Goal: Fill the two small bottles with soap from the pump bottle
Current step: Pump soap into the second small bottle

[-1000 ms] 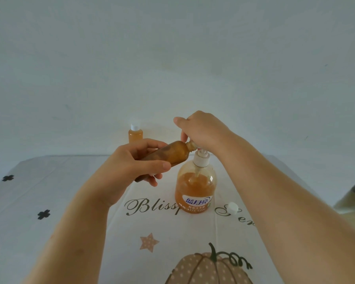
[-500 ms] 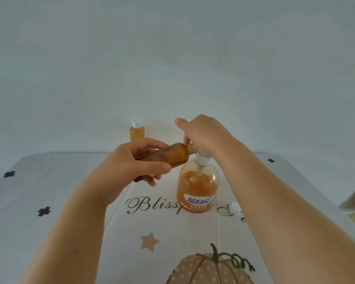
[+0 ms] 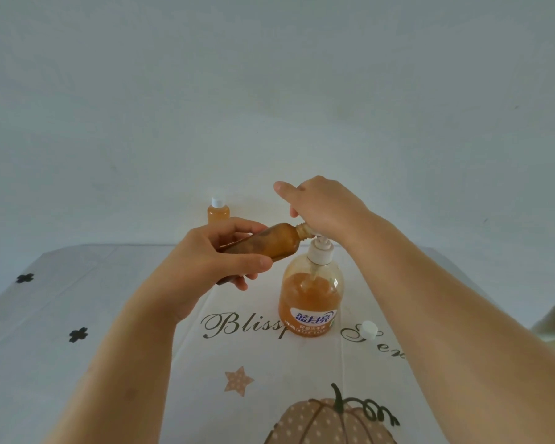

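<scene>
At the counter (image 3: 109, 315), we hold a small bottle (image 3: 269, 243) tilted almost on its side, its open neck raised to the spout of the pump bottle (image 3: 311, 299). Our left hand (image 3: 212, 261) has its grip closed round the small bottle's body, thumb on the near side. Our right hand (image 3: 324, 209) sits on top of the pump, its grip bent down over the head, the forefinger sticking out free. The pump bottle stands on the counter, about half full of orange soap. The held bottle looks smeared brown-orange inside; how full it is we cannot tell. A second small bottle (image 3: 218, 213), capped and holding orange soap, stands well behind. A loose white cap (image 3: 368, 328) lies just right of the pump bottle.

The weak point, as we judge it, is the join of spout and neck, which the right hand hides; it may be seated, or only near. If the neck slips off line as we press, soap will run down the outside of the bottle, onto our fingers and the counter. So tilted, a bottle nearing full could spill back out of its mouth. A hard push off-centre could tip the pump bottle, since no hand steadies its base. Soapy fingers would loosen the left grip. The cap, close by our right forearm in this view, could be knocked away.
</scene>
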{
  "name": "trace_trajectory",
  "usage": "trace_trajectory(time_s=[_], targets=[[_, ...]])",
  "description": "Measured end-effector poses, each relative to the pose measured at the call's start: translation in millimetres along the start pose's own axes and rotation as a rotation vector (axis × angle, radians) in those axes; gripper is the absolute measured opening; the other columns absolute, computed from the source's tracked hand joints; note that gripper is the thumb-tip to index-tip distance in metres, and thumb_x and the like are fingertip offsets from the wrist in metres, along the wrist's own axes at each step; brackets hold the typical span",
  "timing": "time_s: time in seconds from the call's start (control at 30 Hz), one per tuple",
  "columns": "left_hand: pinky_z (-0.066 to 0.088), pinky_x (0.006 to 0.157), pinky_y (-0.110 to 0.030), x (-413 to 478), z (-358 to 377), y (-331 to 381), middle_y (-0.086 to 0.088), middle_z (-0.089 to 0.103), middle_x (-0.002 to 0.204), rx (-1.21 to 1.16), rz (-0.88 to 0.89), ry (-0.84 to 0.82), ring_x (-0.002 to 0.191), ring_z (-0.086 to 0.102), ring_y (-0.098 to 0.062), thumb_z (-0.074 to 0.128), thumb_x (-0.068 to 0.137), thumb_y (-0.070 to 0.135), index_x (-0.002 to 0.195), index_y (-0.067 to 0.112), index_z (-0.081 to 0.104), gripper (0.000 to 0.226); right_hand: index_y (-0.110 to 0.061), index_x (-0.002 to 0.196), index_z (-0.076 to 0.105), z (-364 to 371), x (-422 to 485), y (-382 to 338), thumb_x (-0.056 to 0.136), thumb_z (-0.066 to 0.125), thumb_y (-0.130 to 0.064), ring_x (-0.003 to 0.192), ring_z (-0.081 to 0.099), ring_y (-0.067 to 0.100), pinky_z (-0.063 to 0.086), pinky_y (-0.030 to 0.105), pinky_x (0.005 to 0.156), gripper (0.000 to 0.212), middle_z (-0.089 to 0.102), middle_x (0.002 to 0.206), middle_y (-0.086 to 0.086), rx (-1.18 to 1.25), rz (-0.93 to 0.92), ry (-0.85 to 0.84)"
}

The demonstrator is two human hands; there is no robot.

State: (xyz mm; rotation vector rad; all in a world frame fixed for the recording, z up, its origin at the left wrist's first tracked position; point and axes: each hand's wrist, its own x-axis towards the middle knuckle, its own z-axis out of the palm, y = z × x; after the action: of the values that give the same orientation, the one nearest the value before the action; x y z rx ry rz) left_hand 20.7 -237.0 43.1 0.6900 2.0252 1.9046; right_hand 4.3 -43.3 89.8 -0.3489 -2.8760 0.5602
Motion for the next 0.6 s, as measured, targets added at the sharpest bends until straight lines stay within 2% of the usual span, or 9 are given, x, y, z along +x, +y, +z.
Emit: trace_trajectory(time_s=[0.13,0.27,0.37,0.47,0.6], targets=[[0.050,0.054,-0.018,1,0,0,-0.003,0.070,0.073,0.002,-0.004,0.005,0.061,0.064,-0.014,0.079,0.069,0.006,0.103,0.017,0.073,0.037,-0.013,0.097,0.071,3,1,-3,0.102,0.030,-0.065,0.075,0.068,0.021,0.053,0.037,0.079,0.067,0.071,0.077,0.003,0.026,0.006,-0.020],[0.050,0.056,-0.019,2,0,0,-0.002,0.071,0.075,0.007,0.001,-0.011,0.063,0.064,-0.015,0.083,0.057,0.015,0.102,0.019,0.073,0.047,-0.012,0.091,0.073,2,1,0,0.102,0.034,-0.060,0.076,0.070,0.023,0.053,0.037,0.078,0.063,0.070,0.071,0.003,0.086,0.011,-0.030],[0.050,0.055,-0.018,2,-1,-2,-0.001,0.071,0.075,0.028,-0.008,-0.022,0.062,0.065,-0.013,0.086,0.058,0.013,0.102,0.020,0.073,0.047,-0.014,0.083,0.073,4,2,4,0.103,0.040,-0.053,0.067,0.065,0.022,0.049,0.034,0.069,0.055,0.060,0.061,-0.001,0.131,0.024,-0.028],[0.051,0.058,-0.019,4,-1,-4,0.000,0.071,0.078,0.042,-0.017,-0.021,0.063,0.065,-0.014,0.080,0.057,0.020,0.102,0.020,0.073,0.046,-0.016,0.077,0.072,11,5,7,0.103,0.041,-0.050,0.064,0.061,0.019,0.045,0.031,0.062,0.053,0.061,0.063,-0.002,0.125,0.022,-0.036],[0.051,0.058,-0.018,4,-1,-6,0.001,0.071,0.078,0.072,-0.030,-0.018,0.063,0.065,-0.012,0.081,0.064,0.012,0.102,0.021,0.073,0.039,-0.017,0.074,0.073,15,5,9,0.102,0.043,-0.049,0.065,0.061,0.019,0.044,0.030,0.060,0.052,0.062,0.065,-0.001,0.147,0.015,-0.050]])
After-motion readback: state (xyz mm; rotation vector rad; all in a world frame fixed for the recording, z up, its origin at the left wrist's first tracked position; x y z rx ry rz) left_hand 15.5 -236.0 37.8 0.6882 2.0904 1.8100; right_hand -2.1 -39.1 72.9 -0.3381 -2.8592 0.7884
